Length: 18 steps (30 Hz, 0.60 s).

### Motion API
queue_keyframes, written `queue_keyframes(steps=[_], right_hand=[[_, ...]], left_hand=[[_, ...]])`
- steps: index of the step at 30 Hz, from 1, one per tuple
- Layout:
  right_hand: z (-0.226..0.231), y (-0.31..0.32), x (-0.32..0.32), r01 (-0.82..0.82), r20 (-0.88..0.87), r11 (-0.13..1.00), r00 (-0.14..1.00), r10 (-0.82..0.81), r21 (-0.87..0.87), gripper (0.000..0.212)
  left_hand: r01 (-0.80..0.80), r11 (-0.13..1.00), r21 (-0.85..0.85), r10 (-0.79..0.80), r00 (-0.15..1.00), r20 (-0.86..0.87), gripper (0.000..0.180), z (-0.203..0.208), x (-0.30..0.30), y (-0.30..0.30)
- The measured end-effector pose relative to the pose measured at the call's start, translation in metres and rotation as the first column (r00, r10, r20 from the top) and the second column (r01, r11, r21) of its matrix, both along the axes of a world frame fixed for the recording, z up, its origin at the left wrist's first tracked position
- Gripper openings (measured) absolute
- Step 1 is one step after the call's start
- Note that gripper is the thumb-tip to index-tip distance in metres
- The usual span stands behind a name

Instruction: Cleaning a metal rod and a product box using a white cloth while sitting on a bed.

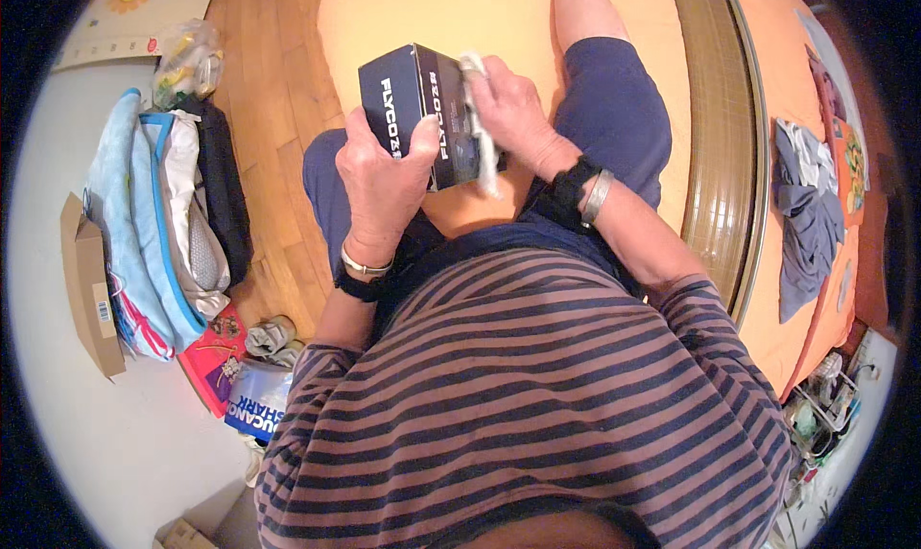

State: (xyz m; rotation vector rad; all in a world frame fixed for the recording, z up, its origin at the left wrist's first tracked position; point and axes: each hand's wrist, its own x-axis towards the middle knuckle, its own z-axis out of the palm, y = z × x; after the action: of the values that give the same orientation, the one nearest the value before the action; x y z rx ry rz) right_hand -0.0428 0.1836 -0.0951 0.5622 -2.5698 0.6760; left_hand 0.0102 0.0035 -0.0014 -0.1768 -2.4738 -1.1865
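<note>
A dark blue cardboard box (pixel 386 77) with light lettering is held tilted above my lap. My left hand (pixel 379 180) grips it from the near left, the thumb on one face and the fingers round the other side. On the box's right side, my right hand (pixel 513 113) is closed on a whitish cloth (pixel 487 170) pressed against that face. The cloth hangs down along the box's right edge. Part of the box's right face is hidden by the cloth and hand.
Below the box lies a yellow-orange bed cover (pixel 432 17). To the left, folded blue blankets (pixel 129 233), a black bag (pixel 223 194) and an open cardboard box (pixel 88 290) line the wooden floor (pixel 269 117). Grey clothes (pixel 806 213) lie at the right beyond a curved brown mat (pixel 718 137).
</note>
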Motion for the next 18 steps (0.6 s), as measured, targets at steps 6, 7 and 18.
queue_keyframes(steps=[6,7,18], right_hand=[[-0.025,0.032,-0.015,0.456,0.753,0.841,0.651,-0.091,-0.293,0.041],[-0.014,0.025,-0.011,0.415,0.674,0.809,0.738,-0.032,-0.415,0.042],[-0.033,0.028,-0.022,0.472,0.683,0.832,0.712,-0.164,-0.292,0.035]], left_hand=[[0.064,0.995,-0.079,-0.065,0.998,0.001,0.048,0.001,0.006,0.004],[0.049,0.995,-0.086,-0.049,0.999,0.008,0.051,0.002,0.007,0.004],[0.066,0.989,-0.133,-0.067,0.998,-0.002,0.052,0.002,0.003,0.004]])
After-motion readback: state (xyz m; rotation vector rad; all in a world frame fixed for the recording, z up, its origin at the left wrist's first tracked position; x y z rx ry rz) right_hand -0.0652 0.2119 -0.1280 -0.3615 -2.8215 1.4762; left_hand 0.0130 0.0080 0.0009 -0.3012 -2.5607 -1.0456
